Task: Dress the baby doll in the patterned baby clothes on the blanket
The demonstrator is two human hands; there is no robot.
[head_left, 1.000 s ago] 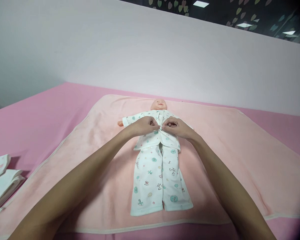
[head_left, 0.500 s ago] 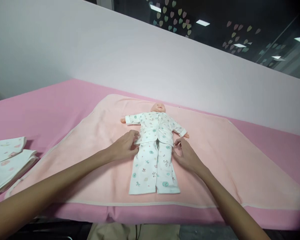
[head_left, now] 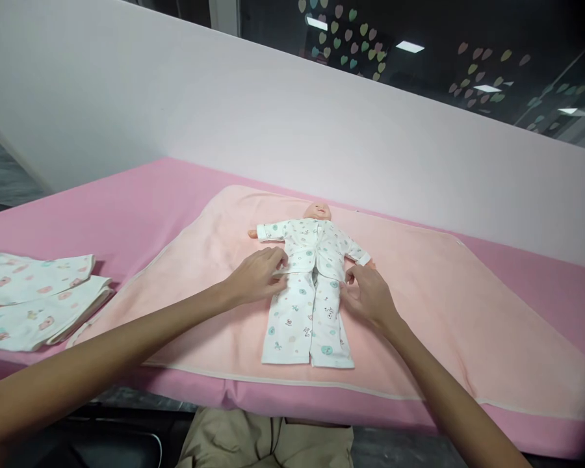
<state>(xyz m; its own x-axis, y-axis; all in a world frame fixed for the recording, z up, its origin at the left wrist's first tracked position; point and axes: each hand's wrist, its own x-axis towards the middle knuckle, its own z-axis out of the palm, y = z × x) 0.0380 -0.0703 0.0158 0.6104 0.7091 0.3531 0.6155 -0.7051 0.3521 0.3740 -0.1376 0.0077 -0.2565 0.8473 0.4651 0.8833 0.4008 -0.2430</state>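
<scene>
Doll (head_left: 319, 211) on its back, between and beyond my hands, head farthest from me. It wears a printed white jacket (head_left: 303, 248) and matching trousers (head_left: 292, 325); the legs run toward me between my wrists. Left hand (head_left: 254, 276): at the jacket's left hem, fingers curled, thumb and fingertips a narrow gap apart. Right hand (head_left: 374, 296): at the opposite hem, similarly curled, just nearer to me than a sleeve cuff (head_left: 364, 259). Cannot tell whether either hand pinches fabric. Peach blanket (head_left: 199, 325) under the doll, spreading out beyond both hands, over a pink worktop (head_left: 112, 201). Folded printed cloths (head_left: 39, 292) well to the left of my left hand. White wall (head_left: 346, 123) beyond both hands.
</scene>
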